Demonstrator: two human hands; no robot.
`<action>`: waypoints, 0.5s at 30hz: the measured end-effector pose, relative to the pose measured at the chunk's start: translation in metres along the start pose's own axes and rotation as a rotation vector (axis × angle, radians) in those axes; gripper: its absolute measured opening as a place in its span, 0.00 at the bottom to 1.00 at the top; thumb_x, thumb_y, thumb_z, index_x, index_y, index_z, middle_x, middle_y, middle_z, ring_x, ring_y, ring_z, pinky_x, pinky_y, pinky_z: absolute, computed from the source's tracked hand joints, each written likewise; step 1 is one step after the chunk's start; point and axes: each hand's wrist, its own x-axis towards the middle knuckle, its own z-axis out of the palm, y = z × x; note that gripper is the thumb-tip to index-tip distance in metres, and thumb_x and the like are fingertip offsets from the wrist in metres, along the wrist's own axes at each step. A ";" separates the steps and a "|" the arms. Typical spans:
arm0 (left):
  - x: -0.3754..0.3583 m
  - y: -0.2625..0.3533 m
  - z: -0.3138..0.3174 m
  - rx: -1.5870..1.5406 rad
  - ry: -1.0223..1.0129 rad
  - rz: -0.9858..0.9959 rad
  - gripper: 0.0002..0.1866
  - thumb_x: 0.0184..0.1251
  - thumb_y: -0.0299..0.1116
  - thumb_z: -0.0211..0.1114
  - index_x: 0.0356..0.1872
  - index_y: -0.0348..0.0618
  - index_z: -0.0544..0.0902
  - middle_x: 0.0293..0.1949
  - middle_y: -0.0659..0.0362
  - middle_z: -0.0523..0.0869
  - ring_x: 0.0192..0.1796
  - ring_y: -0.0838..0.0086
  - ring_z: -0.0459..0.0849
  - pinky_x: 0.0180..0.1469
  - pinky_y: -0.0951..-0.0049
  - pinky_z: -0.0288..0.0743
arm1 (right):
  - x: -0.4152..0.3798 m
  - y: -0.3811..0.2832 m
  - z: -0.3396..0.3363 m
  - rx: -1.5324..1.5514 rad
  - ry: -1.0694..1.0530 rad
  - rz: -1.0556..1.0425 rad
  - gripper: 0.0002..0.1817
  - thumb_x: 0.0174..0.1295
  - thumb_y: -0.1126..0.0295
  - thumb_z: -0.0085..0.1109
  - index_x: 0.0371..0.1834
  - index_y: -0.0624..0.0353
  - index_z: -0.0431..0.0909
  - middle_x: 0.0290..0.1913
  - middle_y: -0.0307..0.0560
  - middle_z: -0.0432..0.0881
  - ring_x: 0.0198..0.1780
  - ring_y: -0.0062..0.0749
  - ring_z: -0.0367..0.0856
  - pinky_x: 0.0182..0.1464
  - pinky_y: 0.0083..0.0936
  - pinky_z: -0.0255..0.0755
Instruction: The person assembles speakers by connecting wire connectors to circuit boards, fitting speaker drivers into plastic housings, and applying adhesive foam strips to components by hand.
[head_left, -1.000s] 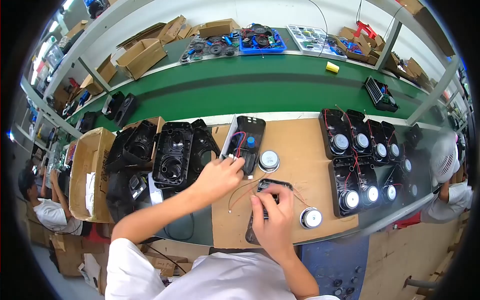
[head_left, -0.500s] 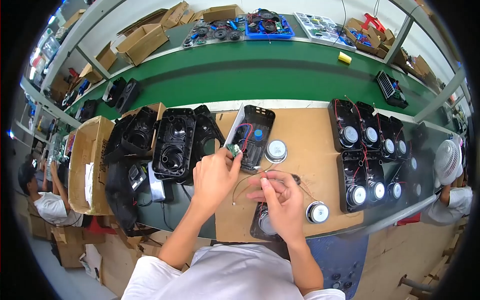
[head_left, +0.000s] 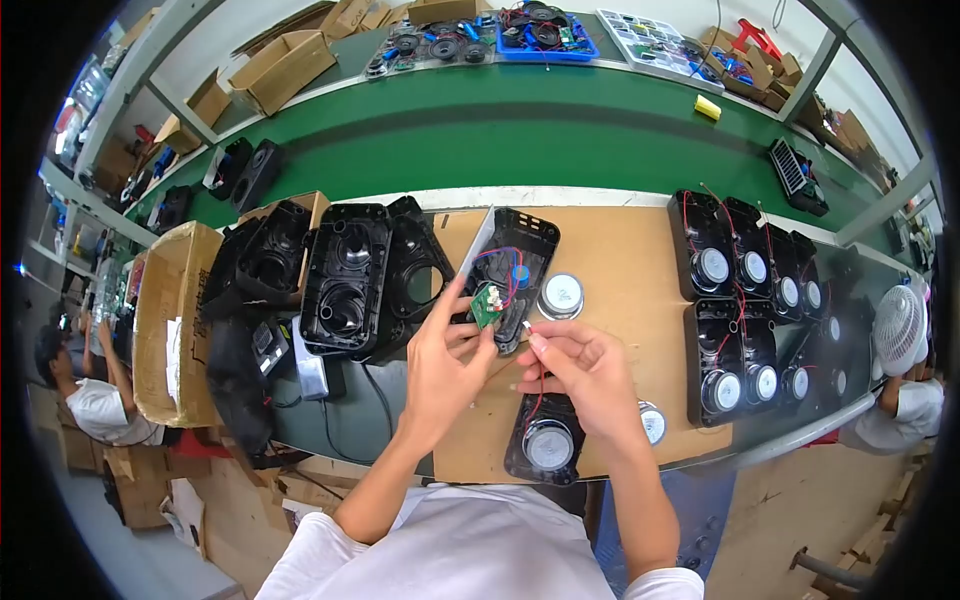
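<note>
My left hand [head_left: 442,365] holds a small green circuit board [head_left: 488,305] between thumb and fingers, just in front of an open black speaker shell [head_left: 515,265] with red and blue wires and a blue part inside. My right hand [head_left: 590,375] pinches a small white connector [head_left: 526,326] on a red wire, right next to the board. Under my right hand lies a black speaker panel [head_left: 545,445] with a round driver in it. Two loose silver drivers lie on the cardboard mat [head_left: 620,270], one [head_left: 561,295] beside the shell, one [head_left: 652,422] by my right wrist.
Empty black speaker housings [head_left: 345,280] are stacked at the left beside an open carton [head_left: 175,320]. Assembled shells with drivers [head_left: 735,310] sit in rows at the right. A green conveyor belt [head_left: 500,140] runs behind. Other people sit at the far left [head_left: 85,400] and right [head_left: 915,395].
My left hand has lifted the green board off the shell toward me. My right hand has come up from the panel and brought the wire's connector to the board.
</note>
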 end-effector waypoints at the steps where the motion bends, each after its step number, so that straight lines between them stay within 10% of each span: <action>1: 0.000 -0.003 -0.002 0.061 -0.031 0.032 0.27 0.67 0.15 0.66 0.68 0.31 0.74 0.56 0.52 0.82 0.48 0.73 0.90 0.50 0.74 0.87 | 0.001 -0.002 0.002 -0.079 0.018 -0.035 0.12 0.75 0.72 0.60 0.54 0.70 0.79 0.40 0.51 0.88 0.36 0.25 0.87 0.40 0.26 0.86; 15: -0.006 0.002 -0.008 -0.063 -0.084 -0.017 0.24 0.68 0.13 0.63 0.66 0.33 0.78 0.57 0.56 0.78 0.56 0.70 0.88 0.54 0.76 0.85 | 0.037 0.021 0.020 -0.625 0.138 -0.291 0.09 0.73 0.72 0.58 0.42 0.71 0.81 0.26 0.46 0.86 0.26 0.19 0.82 0.29 0.21 0.73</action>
